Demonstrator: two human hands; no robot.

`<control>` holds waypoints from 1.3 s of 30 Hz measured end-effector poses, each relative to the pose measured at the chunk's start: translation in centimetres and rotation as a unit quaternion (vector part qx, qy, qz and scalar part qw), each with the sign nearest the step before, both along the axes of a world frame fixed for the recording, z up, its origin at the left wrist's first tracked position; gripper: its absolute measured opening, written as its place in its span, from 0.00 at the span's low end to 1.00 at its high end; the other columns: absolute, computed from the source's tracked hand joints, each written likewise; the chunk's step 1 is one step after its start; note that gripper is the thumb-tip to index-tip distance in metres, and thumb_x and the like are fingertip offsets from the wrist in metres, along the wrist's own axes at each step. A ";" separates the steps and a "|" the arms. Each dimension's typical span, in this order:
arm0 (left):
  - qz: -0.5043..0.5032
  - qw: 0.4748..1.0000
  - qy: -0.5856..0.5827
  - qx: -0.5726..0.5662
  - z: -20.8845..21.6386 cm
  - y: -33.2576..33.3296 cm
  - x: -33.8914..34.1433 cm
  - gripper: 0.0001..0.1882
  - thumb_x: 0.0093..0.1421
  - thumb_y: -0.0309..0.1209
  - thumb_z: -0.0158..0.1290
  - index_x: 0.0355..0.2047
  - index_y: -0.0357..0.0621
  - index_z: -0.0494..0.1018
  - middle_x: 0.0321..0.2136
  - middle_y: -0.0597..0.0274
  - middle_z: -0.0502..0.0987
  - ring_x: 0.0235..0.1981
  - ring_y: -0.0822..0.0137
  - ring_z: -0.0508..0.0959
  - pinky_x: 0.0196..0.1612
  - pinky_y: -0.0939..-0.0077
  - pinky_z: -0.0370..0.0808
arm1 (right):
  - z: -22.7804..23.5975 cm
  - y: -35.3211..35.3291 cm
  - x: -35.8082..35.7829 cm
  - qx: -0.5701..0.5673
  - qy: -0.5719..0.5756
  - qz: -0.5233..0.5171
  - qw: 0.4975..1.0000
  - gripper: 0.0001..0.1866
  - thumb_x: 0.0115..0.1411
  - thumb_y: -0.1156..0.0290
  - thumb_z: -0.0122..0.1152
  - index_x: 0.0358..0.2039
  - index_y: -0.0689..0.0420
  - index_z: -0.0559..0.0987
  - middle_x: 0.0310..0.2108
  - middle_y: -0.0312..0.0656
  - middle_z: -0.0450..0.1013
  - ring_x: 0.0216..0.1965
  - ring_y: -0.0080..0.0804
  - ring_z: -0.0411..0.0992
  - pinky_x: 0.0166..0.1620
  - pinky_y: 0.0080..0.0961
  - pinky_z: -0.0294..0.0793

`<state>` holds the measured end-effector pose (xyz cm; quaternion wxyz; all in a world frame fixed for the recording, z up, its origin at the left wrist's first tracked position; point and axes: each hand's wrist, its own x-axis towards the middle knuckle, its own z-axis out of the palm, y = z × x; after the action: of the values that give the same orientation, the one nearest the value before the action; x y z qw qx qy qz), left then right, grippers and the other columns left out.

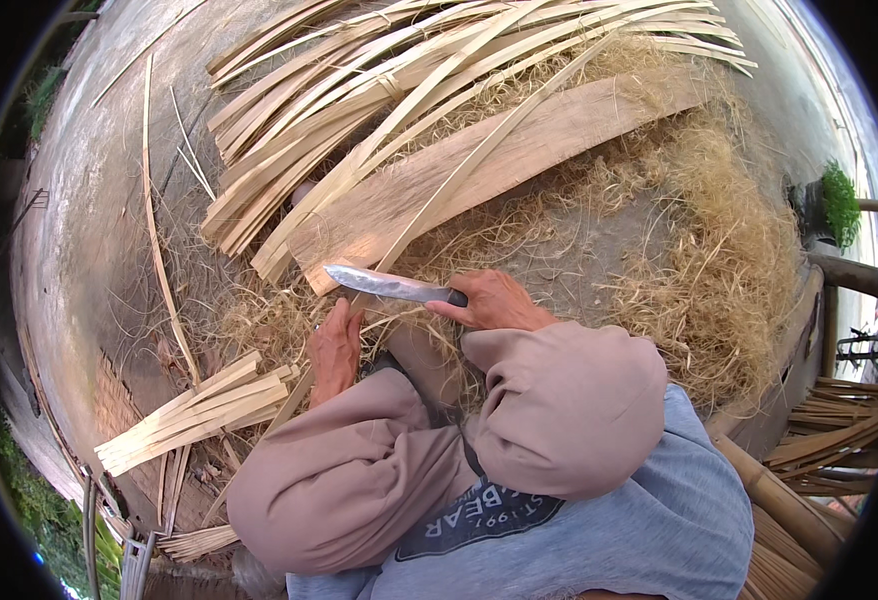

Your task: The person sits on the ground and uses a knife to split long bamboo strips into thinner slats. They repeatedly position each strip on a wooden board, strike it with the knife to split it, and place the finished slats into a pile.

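My right hand (pixel 499 302) is closed round the dark handle of a knife (pixel 384 285). Its broad, pale blade points left and lies across a long, thin bamboo strip (pixel 427 218). Just below the blade, my left hand (pixel 334 350) has its fingers closed at the strip, which runs on past it toward my lower left. The fingertips are partly hidden there. Beyond the knife, the strip's far part slants up to the right over a wide wooden board (pixel 559 150).
Bundles of split strips (pixel 319 110) lie beyond the board, and a shorter bundle (pixel 199 415) sits left of my knee. Curly shavings (pixel 704 290) heap up on the right. A lone strip (pixel 154 220) lies on the ground at left. Bamboo poles (pixel 779 490) stand at lower right.
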<state>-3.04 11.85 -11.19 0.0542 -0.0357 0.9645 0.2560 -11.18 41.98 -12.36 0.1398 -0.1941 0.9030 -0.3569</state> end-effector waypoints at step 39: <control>0.062 0.989 0.001 -0.132 14.1 -19.7 14.8 0.14 0.58 0.30 0.67 0.40 0.40 0.77 0.31 0.52 0.78 0.32 0.49 0.80 0.35 0.62 0.76 | -0.4 22.7 -19.9 0.315 0.328 -0.213 0.864 0.44 0.65 0.47 0.60 0.73 0.55 0.57 0.73 0.63 0.50 0.71 0.62 0.56 0.68 0.54 0.62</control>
<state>11.72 -7.87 2.91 0.0323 -0.1022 0.9857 0.1298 -31.12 64.70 -12.77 -0.1904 -0.0481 0.9805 0.0102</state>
